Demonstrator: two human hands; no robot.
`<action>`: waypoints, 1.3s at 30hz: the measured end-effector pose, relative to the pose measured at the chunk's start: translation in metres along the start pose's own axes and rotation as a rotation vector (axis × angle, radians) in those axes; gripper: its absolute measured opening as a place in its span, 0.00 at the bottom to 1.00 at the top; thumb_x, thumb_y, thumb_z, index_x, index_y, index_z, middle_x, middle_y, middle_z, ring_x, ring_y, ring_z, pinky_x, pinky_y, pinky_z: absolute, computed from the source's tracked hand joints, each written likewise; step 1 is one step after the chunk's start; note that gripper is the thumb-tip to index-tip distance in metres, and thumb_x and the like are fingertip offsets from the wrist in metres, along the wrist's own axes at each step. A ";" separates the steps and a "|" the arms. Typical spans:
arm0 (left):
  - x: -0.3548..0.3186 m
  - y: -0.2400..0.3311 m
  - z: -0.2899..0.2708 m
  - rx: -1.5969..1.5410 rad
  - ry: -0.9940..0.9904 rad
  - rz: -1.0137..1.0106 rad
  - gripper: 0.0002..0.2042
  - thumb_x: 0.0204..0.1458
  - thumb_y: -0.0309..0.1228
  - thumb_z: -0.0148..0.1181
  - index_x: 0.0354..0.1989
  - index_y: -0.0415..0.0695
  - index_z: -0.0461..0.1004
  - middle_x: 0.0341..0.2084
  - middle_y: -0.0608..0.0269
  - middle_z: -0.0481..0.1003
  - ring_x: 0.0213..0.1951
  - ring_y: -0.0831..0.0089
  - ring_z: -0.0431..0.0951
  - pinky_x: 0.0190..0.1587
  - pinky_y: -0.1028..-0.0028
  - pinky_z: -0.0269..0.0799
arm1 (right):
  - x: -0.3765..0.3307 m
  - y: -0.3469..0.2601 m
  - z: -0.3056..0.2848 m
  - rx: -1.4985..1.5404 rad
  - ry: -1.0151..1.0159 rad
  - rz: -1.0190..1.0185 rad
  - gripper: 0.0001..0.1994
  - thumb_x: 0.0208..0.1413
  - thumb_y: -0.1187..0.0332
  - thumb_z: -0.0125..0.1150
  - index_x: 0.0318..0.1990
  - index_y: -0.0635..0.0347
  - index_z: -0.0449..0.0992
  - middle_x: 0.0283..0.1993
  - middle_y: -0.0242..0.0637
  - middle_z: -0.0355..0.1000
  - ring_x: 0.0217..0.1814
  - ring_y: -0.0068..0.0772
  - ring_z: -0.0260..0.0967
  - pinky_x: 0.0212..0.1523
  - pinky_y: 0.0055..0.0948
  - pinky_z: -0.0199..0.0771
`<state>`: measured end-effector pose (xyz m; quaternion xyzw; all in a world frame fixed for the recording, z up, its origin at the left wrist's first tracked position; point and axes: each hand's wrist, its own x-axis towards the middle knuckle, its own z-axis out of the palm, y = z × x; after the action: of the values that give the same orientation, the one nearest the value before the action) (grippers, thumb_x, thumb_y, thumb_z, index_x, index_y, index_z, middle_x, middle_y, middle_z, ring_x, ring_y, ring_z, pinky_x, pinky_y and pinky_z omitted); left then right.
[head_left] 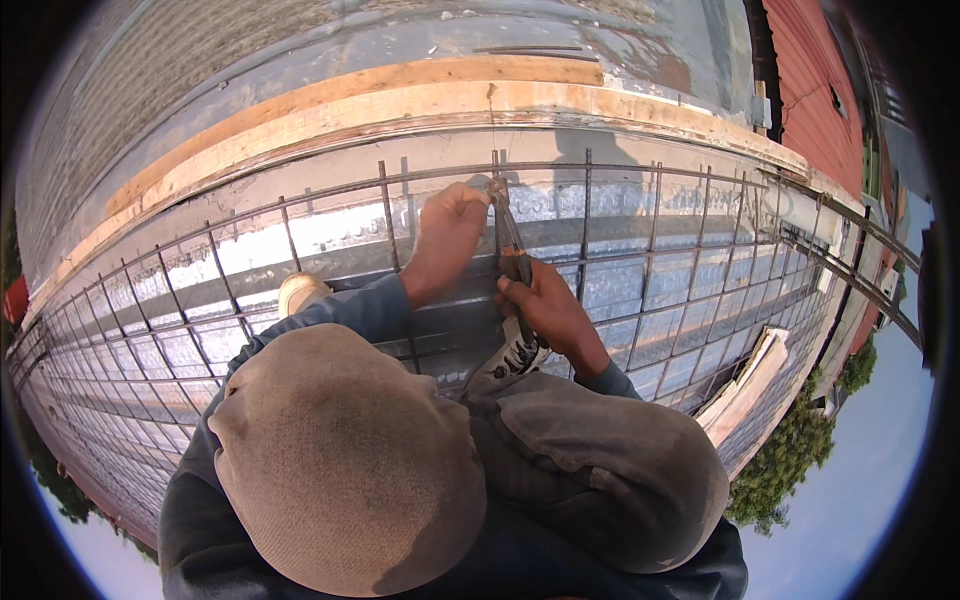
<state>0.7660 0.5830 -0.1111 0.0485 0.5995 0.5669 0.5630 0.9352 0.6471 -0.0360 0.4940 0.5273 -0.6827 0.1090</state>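
Note:
My right hand (552, 312) is wrapped round the handles of a pair of pincers (508, 222), which point away from me. Their jaws meet the far bar of a rebar mesh (587, 215), beside an upright bar end. Close by the jaws, my left hand (447, 232) has its thumb and fingers pinched together. What lies between those fingertips is too small to make out. From the spot near the jaws, a thin line like wire or string (492, 125) runs up to the wooden board (400, 104).
Crossing bars of the mesh stretch left and right over shiny metal sheeting (345, 232). My sneaker (515, 357) stands among them, below my bent knees. Long bars (870, 225) jut out at the right, near a broken wooden plank (745, 380). Beyond the boards lies a grey surface (330, 60).

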 end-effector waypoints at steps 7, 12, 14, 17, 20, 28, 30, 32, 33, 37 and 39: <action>0.000 0.003 -0.001 0.043 0.003 -0.003 0.07 0.69 0.28 0.58 0.38 0.41 0.78 0.23 0.72 0.75 0.25 0.85 0.68 0.27 0.76 0.64 | 0.012 0.004 0.009 -0.002 -0.008 0.067 0.13 0.70 0.61 0.64 0.41 0.63 0.74 0.24 0.29 0.68 0.22 0.23 0.65 0.26 0.31 0.67; 0.004 0.005 -0.006 0.096 0.009 0.003 0.07 0.69 0.29 0.60 0.37 0.42 0.79 0.23 0.73 0.74 0.25 0.85 0.67 0.28 0.78 0.63 | 0.021 0.012 0.008 0.129 -0.131 0.128 0.15 0.70 0.61 0.66 0.33 0.57 0.70 0.22 0.26 0.64 0.20 0.21 0.60 0.23 0.31 0.64; 0.006 0.004 -0.010 0.050 -0.004 0.002 0.06 0.68 0.29 0.63 0.37 0.43 0.80 0.23 0.74 0.73 0.25 0.87 0.64 0.28 0.80 0.57 | 0.016 0.004 0.008 0.326 -0.218 0.205 0.16 0.70 0.61 0.66 0.32 0.55 0.68 0.22 0.26 0.63 0.20 0.21 0.59 0.23 0.30 0.64; 0.016 0.023 -0.018 0.172 -0.106 -0.077 0.07 0.68 0.30 0.63 0.37 0.43 0.80 0.23 0.73 0.74 0.25 0.87 0.64 0.27 0.79 0.57 | 0.016 0.005 0.000 0.362 -0.221 0.214 0.16 0.70 0.61 0.66 0.32 0.54 0.67 0.22 0.26 0.61 0.20 0.21 0.59 0.22 0.30 0.64; 0.018 0.033 -0.029 0.439 -0.066 0.020 0.08 0.68 0.32 0.62 0.43 0.40 0.82 0.28 0.66 0.79 0.26 0.82 0.72 0.29 0.75 0.68 | 0.020 0.007 -0.009 0.301 -0.190 0.206 0.14 0.70 0.64 0.66 0.33 0.55 0.67 0.23 0.27 0.62 0.20 0.23 0.60 0.22 0.31 0.64; 0.039 0.040 -0.023 0.692 -0.054 0.437 0.13 0.71 0.32 0.59 0.57 0.39 0.82 0.45 0.55 0.84 0.30 0.71 0.84 0.35 0.68 0.82 | 0.014 0.000 -0.016 0.222 -0.184 0.164 0.12 0.73 0.62 0.61 0.38 0.57 0.69 0.25 0.24 0.62 0.22 0.20 0.61 0.23 0.31 0.64; 0.048 0.054 -0.026 0.782 -0.169 0.320 0.13 0.71 0.31 0.59 0.57 0.40 0.83 0.50 0.53 0.84 0.31 0.71 0.85 0.37 0.66 0.84 | 0.014 0.001 -0.019 0.227 -0.173 0.172 0.11 0.73 0.63 0.60 0.39 0.58 0.70 0.26 0.24 0.61 0.23 0.19 0.61 0.23 0.30 0.63; 0.053 0.066 -0.023 0.742 -0.222 0.209 0.12 0.67 0.28 0.61 0.55 0.41 0.84 0.49 0.52 0.84 0.40 0.60 0.86 0.44 0.62 0.82 | 0.015 0.005 -0.024 0.158 -0.110 0.189 0.11 0.72 0.63 0.60 0.41 0.62 0.72 0.27 0.29 0.66 0.23 0.27 0.65 0.25 0.33 0.66; 0.054 0.070 -0.023 0.723 -0.246 0.151 0.11 0.66 0.26 0.62 0.53 0.42 0.85 0.49 0.51 0.85 0.44 0.54 0.87 0.47 0.60 0.81 | 0.016 0.006 -0.026 0.125 -0.083 0.198 0.11 0.72 0.64 0.61 0.42 0.64 0.73 0.27 0.31 0.69 0.23 0.31 0.68 0.26 0.35 0.68; 0.065 0.065 -0.026 0.940 -0.308 0.400 0.11 0.67 0.31 0.64 0.55 0.45 0.86 0.49 0.55 0.86 0.45 0.56 0.88 0.52 0.60 0.82 | 0.023 0.013 -0.046 -0.520 0.103 -0.104 0.13 0.69 0.65 0.63 0.46 0.70 0.75 0.31 0.50 0.78 0.28 0.57 0.76 0.31 0.47 0.73; 0.069 0.069 -0.023 0.956 -0.321 0.307 0.10 0.66 0.31 0.66 0.52 0.45 0.87 0.45 0.56 0.87 0.49 0.53 0.87 0.55 0.60 0.81 | 0.027 0.018 -0.058 -0.694 0.175 -0.288 0.13 0.68 0.65 0.65 0.44 0.70 0.75 0.27 0.53 0.75 0.26 0.57 0.74 0.29 0.47 0.69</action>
<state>0.6847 0.6411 -0.1098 0.4734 0.6834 0.2915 0.4732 0.9666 0.6973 -0.0660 0.4049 0.7983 -0.4273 0.1272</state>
